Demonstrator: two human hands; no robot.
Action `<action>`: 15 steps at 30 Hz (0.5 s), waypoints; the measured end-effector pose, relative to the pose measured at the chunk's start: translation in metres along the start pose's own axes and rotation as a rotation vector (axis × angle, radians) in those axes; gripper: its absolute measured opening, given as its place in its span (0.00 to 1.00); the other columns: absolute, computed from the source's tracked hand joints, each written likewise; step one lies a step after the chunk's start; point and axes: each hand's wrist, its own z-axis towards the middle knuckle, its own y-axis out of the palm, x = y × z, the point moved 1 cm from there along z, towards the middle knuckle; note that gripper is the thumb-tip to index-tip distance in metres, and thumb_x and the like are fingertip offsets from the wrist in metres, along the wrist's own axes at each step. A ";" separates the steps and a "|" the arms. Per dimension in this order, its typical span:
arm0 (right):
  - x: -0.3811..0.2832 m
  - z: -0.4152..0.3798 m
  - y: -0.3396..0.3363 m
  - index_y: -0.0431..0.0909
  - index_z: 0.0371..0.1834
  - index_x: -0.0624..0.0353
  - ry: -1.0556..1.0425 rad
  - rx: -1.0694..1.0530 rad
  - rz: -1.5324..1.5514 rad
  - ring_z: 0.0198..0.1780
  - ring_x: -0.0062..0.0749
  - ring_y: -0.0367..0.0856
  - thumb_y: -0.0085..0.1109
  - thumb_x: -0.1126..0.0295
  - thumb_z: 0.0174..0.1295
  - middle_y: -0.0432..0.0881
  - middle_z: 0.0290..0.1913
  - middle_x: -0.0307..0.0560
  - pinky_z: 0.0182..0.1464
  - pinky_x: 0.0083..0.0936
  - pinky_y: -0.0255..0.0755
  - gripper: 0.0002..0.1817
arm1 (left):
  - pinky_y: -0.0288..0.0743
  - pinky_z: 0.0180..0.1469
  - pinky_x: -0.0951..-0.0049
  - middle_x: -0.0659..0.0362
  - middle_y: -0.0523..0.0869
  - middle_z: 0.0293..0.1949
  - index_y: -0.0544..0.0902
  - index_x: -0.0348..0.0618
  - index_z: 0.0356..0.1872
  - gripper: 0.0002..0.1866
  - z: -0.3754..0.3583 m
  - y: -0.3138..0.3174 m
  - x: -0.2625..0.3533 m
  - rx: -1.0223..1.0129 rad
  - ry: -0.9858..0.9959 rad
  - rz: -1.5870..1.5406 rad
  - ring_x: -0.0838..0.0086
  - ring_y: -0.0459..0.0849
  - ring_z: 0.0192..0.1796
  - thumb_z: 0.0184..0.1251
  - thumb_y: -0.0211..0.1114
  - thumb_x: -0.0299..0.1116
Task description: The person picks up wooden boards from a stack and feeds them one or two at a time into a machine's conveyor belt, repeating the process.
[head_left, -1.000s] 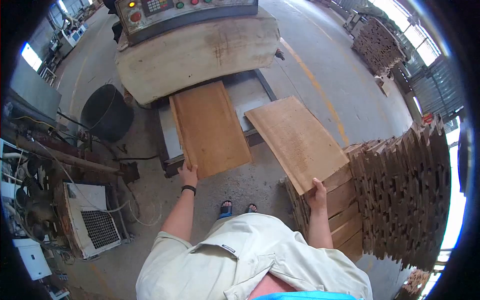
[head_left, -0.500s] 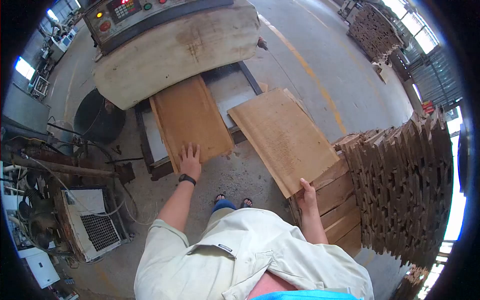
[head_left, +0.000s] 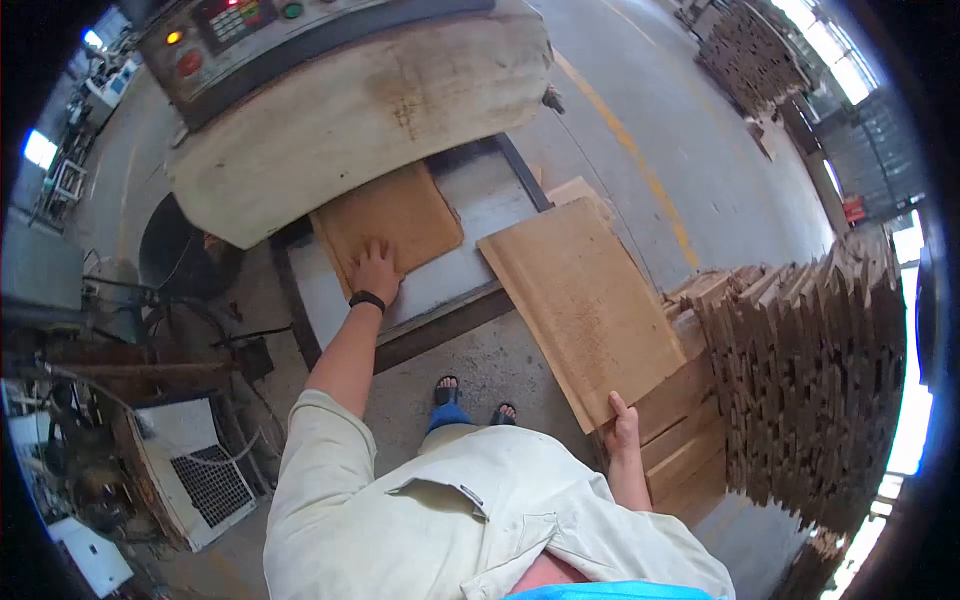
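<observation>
Pressing flat on the near end of a wooden board [head_left: 390, 215], the left hand [head_left: 375, 270] lies with its fingers spread on the wood, and that board now sits mostly under the pale hood of the machine [head_left: 350, 100], with only its near part showing on the metal feed bed [head_left: 450, 275]. A second ago far more of it stuck out past the bed's front edge, and the hand gripped its near end from below; half a second ago the hand was already on top and the board was part way in. By the look of it the first board is nearly fed, and the hand's job there is close to done.

The right hand [head_left: 625, 425] pinches the near corner of a second board [head_left: 580, 305], thumb under, index finger laid up along the edge. This board rests tilted, its far end reaching the right edge of the feed bed and its near end over the low stack of boards [head_left: 685, 430] beside the person. In the earlier views it hung further right and clear of the bed; now it has swung closer to the machine's mouth, so it appears to be next in line. The tall stack of planks [head_left: 810, 380] on the right stands as it did.
</observation>
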 end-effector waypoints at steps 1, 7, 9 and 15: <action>0.002 -0.003 0.002 0.70 0.66 0.66 0.004 0.022 -0.007 0.62 0.39 0.79 0.69 0.69 0.61 0.79 0.62 0.47 0.66 0.38 0.71 0.30 | 0.58 0.73 0.37 0.51 0.64 0.74 0.65 0.56 0.76 0.43 0.010 0.007 -0.003 0.023 0.001 0.003 0.48 0.61 0.76 0.60 0.73 0.46; 0.010 -0.022 0.015 0.65 0.70 0.63 -0.039 -0.006 -0.017 0.65 0.39 0.75 0.71 0.68 0.60 0.76 0.64 0.45 0.69 0.36 0.68 0.36 | 0.59 0.73 0.39 0.51 0.65 0.73 0.66 0.56 0.75 0.40 0.049 0.006 0.002 0.016 -0.001 0.047 0.46 0.60 0.75 0.61 0.72 0.45; 0.014 -0.029 0.016 0.62 0.72 0.61 -0.068 -0.024 -0.013 0.65 0.39 0.75 0.71 0.68 0.59 0.75 0.65 0.45 0.69 0.36 0.68 0.38 | 0.60 0.74 0.42 0.51 0.65 0.73 0.66 0.56 0.75 0.40 0.052 -0.008 0.007 0.028 -0.006 0.053 0.46 0.60 0.75 0.62 0.71 0.45; 0.015 -0.054 0.030 0.59 0.75 0.60 -0.079 -0.093 -0.029 0.67 0.36 0.72 0.75 0.65 0.56 0.72 0.68 0.43 0.70 0.34 0.66 0.45 | 0.64 0.73 0.49 0.45 0.63 0.74 0.65 0.53 0.75 0.40 0.070 -0.007 -0.015 0.078 0.031 0.024 0.45 0.62 0.74 0.62 0.72 0.44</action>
